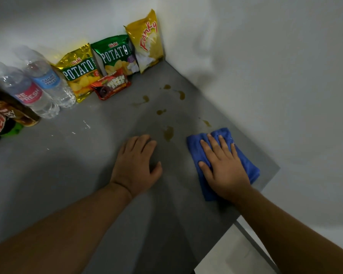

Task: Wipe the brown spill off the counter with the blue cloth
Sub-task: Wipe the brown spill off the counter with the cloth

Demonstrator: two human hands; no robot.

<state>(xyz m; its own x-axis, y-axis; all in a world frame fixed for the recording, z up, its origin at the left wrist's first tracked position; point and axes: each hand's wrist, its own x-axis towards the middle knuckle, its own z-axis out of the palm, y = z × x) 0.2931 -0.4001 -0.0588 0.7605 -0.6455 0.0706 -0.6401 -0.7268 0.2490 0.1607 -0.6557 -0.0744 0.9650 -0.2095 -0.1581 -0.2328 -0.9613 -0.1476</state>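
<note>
Pressing flat on blue cloth (222, 161), right hand (224, 169); left hand (136, 165) spread beside brown spill (168, 133)

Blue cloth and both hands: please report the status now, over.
Right hand flat on blue cloth, no grip closed. Left hand flat on counter. Brown spill unwiped, beyond both hands. Path clear.

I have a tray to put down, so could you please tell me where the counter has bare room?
The widest bare stretch of counter is left of the left hand, in front of the bottles. The back edge is crowded with snack bags. Brown spill spots dot the middle-right, and the right hand presses the blue cloth near the right edge.
</note>
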